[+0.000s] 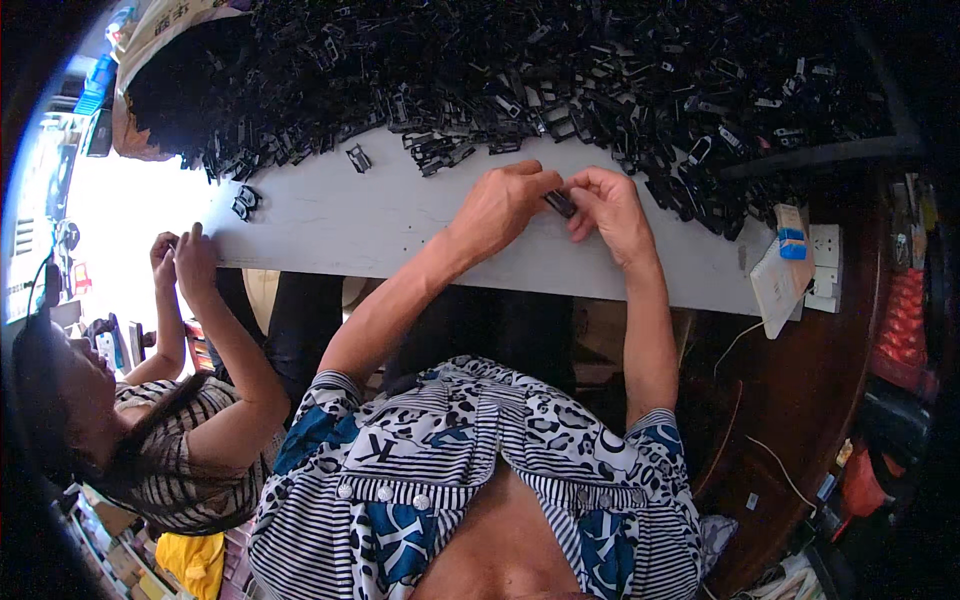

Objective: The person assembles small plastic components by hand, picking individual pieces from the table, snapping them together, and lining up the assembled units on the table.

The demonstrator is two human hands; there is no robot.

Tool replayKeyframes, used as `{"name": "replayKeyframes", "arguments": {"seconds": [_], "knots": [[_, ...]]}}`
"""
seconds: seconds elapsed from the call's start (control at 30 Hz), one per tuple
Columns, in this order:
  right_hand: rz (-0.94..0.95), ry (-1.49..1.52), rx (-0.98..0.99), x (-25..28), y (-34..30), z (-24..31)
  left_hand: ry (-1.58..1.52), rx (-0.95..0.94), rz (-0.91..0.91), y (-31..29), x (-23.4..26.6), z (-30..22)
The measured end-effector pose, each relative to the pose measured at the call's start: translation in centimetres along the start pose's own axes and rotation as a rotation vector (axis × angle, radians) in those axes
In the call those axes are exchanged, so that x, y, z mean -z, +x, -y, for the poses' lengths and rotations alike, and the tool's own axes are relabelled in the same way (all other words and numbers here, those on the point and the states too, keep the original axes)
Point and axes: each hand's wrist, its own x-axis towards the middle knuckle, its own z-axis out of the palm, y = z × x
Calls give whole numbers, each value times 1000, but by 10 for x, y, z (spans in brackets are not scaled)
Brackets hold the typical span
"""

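Between my two hands, over the grey-white table [350, 222], is a small black plastic part [559, 204]. My left hand [508, 205] pinches it from the left, fingers bent and thumb close to it. Closed around its other side is my right hand [609, 213], with the fingertips on the part. Just beyond my hands lies a big heap of similar black plastic parts [480, 90], some with open frame shapes. A single loose part [359, 158] rests on the table left of my hands.
At the left, a co-worker in a striped top [190, 440] holds something small; a few black parts [245, 203] lie near those hands. On the table's right end are a notepad [776, 285] and a blue-and-white box [792, 240], beside a wall socket [825, 255].
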Motion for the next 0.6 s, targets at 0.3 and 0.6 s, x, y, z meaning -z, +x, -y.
{"name": "replayKeyframes", "arguments": {"seconds": [0.3, 0.6], "knots": [[-632, -1123, 523, -14, 47, 26, 208, -17, 22, 7, -4, -4], [-38, -120, 278, 15, -7, 16, -230, 99, -65, 13, 10, -11]]}}
